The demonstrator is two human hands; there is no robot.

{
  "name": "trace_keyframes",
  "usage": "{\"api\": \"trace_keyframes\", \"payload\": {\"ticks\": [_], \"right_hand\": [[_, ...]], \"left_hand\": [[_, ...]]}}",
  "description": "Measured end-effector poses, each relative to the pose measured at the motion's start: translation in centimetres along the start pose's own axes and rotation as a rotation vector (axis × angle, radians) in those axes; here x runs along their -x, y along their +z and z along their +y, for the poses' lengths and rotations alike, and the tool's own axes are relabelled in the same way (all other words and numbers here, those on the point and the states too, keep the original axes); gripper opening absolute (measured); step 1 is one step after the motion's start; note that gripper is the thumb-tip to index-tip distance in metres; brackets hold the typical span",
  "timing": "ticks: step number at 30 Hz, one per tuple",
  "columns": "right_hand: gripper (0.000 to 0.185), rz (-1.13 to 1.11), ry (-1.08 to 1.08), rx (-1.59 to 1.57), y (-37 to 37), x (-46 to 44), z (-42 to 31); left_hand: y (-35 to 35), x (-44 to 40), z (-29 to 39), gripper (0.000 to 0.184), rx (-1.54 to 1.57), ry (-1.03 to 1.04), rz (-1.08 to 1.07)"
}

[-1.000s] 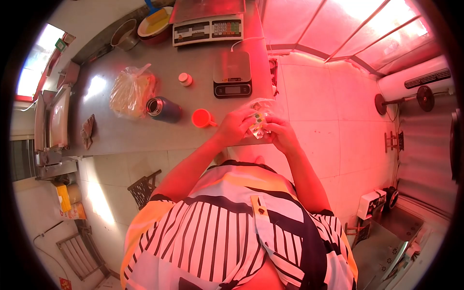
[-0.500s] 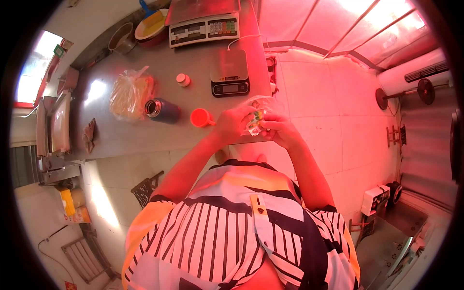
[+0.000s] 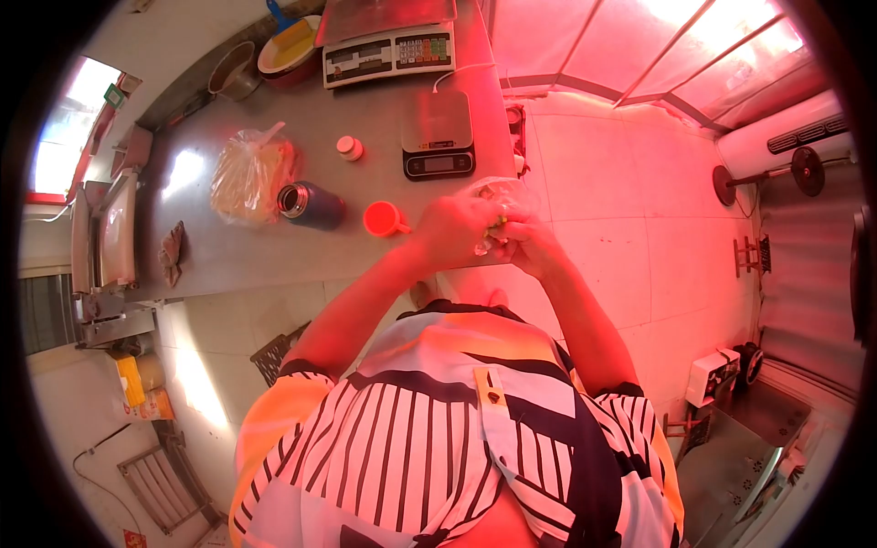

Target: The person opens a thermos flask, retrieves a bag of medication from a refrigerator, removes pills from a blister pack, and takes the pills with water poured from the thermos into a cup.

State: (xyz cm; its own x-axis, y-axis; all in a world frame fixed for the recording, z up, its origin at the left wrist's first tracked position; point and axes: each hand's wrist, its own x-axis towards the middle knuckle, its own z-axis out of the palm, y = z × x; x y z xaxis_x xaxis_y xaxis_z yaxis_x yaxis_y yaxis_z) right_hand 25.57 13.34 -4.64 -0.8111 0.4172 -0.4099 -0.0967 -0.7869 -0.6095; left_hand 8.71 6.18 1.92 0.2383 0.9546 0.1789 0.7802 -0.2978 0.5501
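Table (image 3: 301,258): upper left
Plastic packet (image 3: 513,195): centre; probably light, soft, slippery; pinch edges
Left hand (image 3: 454,228), right hand (image 3: 533,245): pinching it

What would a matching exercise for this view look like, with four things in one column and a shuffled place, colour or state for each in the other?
Things:
1. Flask
2. Cup
3. Small scale
4. Clear wrapper

Descriptions:
A. Silver on top, black in front
B. Held between the left hand and right hand
C. Dark blue, with its mouth open
D. Bright orange-red, with a handle

Right pairs: 1-C, 2-D, 3-A, 4-B
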Motion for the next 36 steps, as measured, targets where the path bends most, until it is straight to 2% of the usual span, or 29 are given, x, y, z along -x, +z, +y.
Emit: {"api": "trace_keyframes", "payload": {"ticks": [3,6,9,12,15,18,21,24,27,30,33,36], "right_hand": [[0.020,-0.120,0.001,-0.195,-0.1,0.4,0.1],[0.031,-0.241,-0.013,-0.256,-0.8,0.0,0.9],[0.036,-0.278,-0.011,-0.404,0.6,0.6,1.0],[0.036,-0.434,-0.008,-0.549,0.7,0.2,1.4],[0.029,-0.307,-0.018,-0.442,1.0,0.6,0.8],[0.020,-0.137,0.035,-0.207,-0.2,0.1,0.5],[0.013,-0.089,-0.001,-0.026,-0.3,-0.2,-0.6],[0.010,0.030,-0.066,-0.074,1.3,-0.5,-0.9],[0.013,0.004,-0.003,-0.137,0.7,-1.2,-0.2],[0.020,-0.049,0.020,-0.205,0.7,-1.0,-0.1],[0.030,-0.145,-0.007,-0.259,-0.1,-0.8,0.5],[0.038,-0.268,0.024,-0.466,-0.6,-1.0,0.8]], "left_hand": [[-0.6,-0.2,-0.8,0.015,0.363,-0.104,0.040],[-0.7,-0.2,-1.1,0.015,0.629,-0.179,0.025],[-0.5,-0.3,-1.6,0.016,0.640,-0.099,0.036],[-0.3,-0.2,-1.7,0.017,0.697,-0.115,0.024],[-1.0,-0.1,-1.8,0.017,0.677,-0.207,-0.012],[-0.7,0.1,-2.5,0.017,0.487,-0.139,-0.034],[0.3,0.2,-1.9,0.018,0.644,-0.292,0.139],[2.1,0.4,-3.0,0.022,0.791,-0.444,0.205],[2.2,0.4,-2.6,0.021,0.730,-0.368,0.225],[1.1,0.1,-1.6,0.020,0.907,-0.468,0.140],[1.6,-0.2,-1.7,0.019,1.178,-0.438,0.144],[1.1,-0.1,-1.7,0.017,1.163,-0.447,0.093]]}}
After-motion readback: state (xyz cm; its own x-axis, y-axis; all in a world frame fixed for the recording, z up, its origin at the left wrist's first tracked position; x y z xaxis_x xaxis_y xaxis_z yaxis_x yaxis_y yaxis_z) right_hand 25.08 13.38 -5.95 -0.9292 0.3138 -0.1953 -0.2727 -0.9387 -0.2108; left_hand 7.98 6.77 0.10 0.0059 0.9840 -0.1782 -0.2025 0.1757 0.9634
